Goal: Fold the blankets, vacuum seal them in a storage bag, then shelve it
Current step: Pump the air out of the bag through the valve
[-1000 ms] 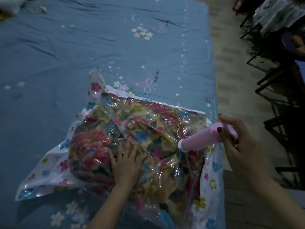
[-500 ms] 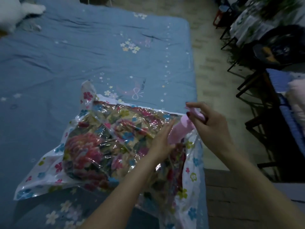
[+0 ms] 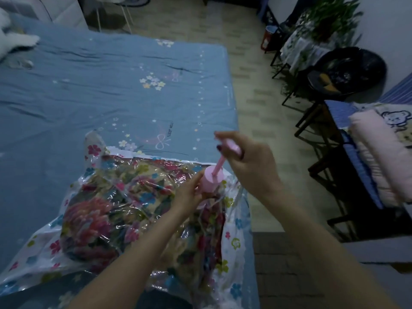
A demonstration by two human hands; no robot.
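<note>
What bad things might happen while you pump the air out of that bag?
The pump stands on soft, lumpy blankets, steadied only by the left hand, so it might tip off while the right hand works the handle. The bag lies at the bed's right edge and might slide off.

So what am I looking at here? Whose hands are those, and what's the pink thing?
A person wears a camera on their head, so you see their own arms from above. On the blue bed sheet lies a clear storage bag with a flowery blanket inside. The pink thing is a hand pump standing on the bag. The left hand holds its barrel, and the right hand grips the handle, pulled up. Pumping probably sucks the air out.
</note>
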